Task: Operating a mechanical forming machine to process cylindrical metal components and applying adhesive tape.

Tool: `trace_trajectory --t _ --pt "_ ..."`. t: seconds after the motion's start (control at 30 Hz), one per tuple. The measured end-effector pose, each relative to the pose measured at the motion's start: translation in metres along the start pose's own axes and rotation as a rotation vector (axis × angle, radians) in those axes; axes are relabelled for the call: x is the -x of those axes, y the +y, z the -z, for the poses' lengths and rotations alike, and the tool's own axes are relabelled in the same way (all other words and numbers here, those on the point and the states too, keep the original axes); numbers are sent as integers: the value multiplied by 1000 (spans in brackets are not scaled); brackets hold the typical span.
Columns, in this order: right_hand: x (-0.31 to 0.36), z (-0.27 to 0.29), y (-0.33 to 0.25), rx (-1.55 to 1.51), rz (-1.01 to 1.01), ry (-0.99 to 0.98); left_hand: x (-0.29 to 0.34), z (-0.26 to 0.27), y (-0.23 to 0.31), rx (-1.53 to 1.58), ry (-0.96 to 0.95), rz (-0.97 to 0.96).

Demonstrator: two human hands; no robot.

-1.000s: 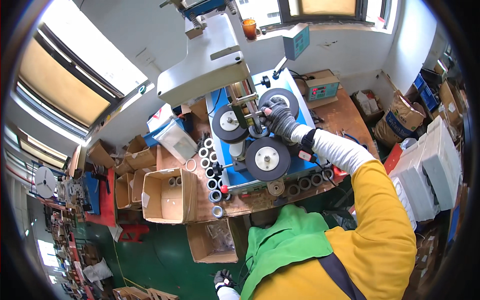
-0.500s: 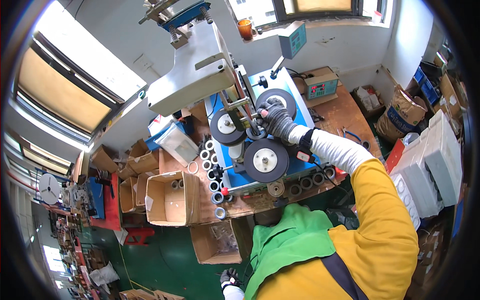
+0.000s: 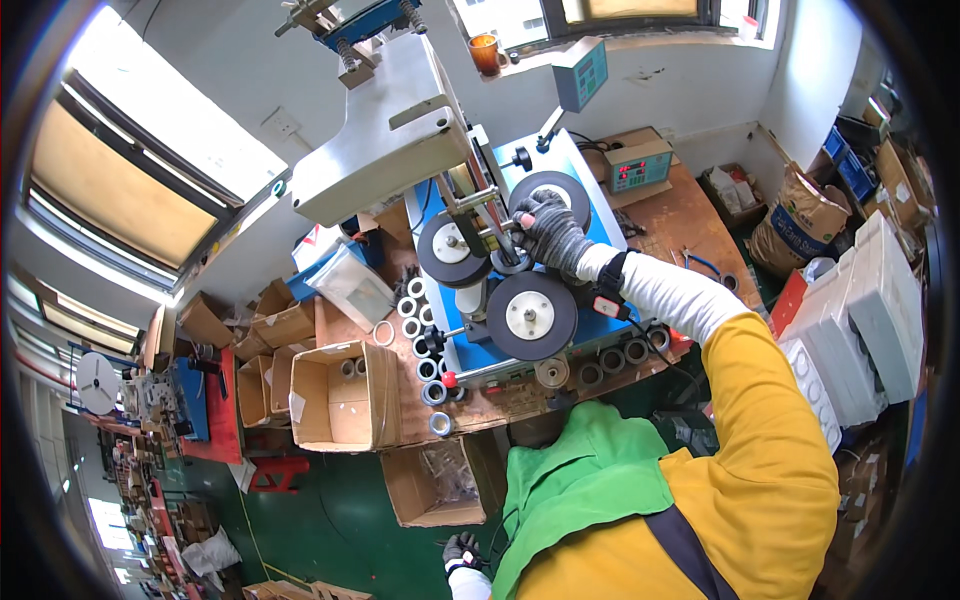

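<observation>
My right hand (image 3: 550, 232), in a grey striped glove with a bare fingertip, reaches into a winding machine (image 3: 385, 150). Its fingers are curled at the upright metal parts, just above a small dark ring (image 3: 511, 262); what they grip is hidden. Around that ring lie three black rollers with white hubs: a front roller (image 3: 532, 318), a left roller (image 3: 452, 250) and a back roller (image 3: 562, 190). Down by my side hangs my left hand (image 3: 461, 550), gloved too, away from the bench, fingers loosely apart and holding nothing that I can see.
Several ring cores (image 3: 411, 308) stand left of the machine's blue base (image 3: 590, 180), more along its front. An open carton (image 3: 345, 400) sits on the bench's left, another carton (image 3: 430, 490) below. A control box (image 3: 640, 170) and pliers (image 3: 703, 264) lie right. A cable hangs from my right wrist.
My right hand has shifted very slightly at the ring and its fingers have moved a little. My left hand remains low, barely moved. The whole view has shifted slightly.
</observation>
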State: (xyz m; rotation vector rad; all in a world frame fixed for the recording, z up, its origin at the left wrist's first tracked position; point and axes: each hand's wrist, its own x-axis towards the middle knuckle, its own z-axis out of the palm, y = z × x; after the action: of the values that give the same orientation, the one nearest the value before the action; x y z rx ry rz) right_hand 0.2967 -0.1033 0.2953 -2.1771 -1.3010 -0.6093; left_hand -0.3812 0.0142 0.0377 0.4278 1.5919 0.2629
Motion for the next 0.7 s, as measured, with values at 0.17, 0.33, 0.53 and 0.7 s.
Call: trace_trajectory --t 0.17,0.33,0.53,0.7 --pt "0 1 2 -8 -11 2 3 -9 3 -35 -6 -9" --pt "-2 0 1 23 -3 -7 4 -10 4 -43 -10 -3" --pt "0 0 2 16 -30 -28 -3 -7 -2 -47 -27 -23" --pt "-1 1 -1 7 -9 -14 -12 4 -10 -25 -15 -25"
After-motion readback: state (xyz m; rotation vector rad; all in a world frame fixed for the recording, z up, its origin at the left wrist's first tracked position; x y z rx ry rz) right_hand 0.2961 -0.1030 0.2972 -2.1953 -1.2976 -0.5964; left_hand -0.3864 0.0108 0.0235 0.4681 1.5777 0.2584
